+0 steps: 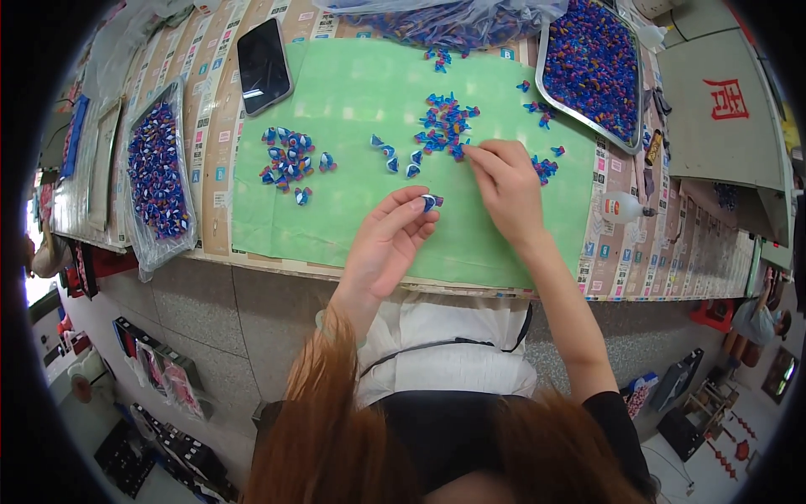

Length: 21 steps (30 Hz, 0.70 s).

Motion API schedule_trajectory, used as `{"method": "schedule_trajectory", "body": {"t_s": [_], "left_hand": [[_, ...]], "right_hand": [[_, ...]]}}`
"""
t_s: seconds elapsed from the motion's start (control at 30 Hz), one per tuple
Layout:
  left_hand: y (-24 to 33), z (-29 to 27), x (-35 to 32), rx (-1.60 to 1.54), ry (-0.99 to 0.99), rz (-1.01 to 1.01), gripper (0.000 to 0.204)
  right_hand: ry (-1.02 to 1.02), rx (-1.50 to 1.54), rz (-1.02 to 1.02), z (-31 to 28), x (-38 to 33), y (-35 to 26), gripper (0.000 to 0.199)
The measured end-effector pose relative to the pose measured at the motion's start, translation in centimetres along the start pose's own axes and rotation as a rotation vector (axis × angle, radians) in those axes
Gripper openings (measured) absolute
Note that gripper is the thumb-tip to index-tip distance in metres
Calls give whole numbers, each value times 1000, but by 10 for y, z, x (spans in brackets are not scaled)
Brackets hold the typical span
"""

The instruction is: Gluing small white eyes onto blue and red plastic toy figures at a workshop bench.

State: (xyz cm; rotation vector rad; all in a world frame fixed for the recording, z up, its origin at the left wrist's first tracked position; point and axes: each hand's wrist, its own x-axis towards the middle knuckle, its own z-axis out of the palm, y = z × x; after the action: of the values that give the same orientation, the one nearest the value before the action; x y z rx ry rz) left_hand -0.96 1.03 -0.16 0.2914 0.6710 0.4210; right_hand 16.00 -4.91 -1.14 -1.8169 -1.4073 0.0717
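My left hand (390, 235) pinches a small blue-and-white plastic piece (431, 202) with a purplish end, held just above the green cloth (336, 227). My right hand (506, 185) reaches to the near edge of a loose pile of small blue pieces (445, 122) with red and orange bits. Its thumb and forefinger close at one blue piece (457, 151) there. Between the piles lie several blue-and-white pieces (391, 160), apart from one another. Farther left is a heap of similar blue-and-white pieces (290, 155) with reddish ends.
A metal tray (588, 126) full of blue and orange pieces stands at the far right. At the left, a plastic-lined tray (186, 202) holds blue-and-white pieces. A black phone (264, 67), a clear bag of pieces (453, 25) and a white bottle (621, 207) lie around the cloth.
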Motion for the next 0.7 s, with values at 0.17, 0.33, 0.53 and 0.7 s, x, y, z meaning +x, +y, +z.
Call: {"method": "schedule_trajectory", "body": {"t_s": [0.17, 0.33, 0.53, 0.7], "left_hand": [[1, -5, -3, -14, 20, 8, 18], [0, -6, 0, -32, 21, 23, 18], [-10, 9, 4, 1, 20, 35, 18], [-21, 19, 1, 168, -3, 167, 18]], "right_hand": [[-58, -177, -3, 13, 17, 4, 16], [-64, 308, 328, -1, 6, -4, 9], [-166, 1202, 919, -25, -26, -38, 12], [-95, 1166, 933, -25, -32, -51, 12]]}}
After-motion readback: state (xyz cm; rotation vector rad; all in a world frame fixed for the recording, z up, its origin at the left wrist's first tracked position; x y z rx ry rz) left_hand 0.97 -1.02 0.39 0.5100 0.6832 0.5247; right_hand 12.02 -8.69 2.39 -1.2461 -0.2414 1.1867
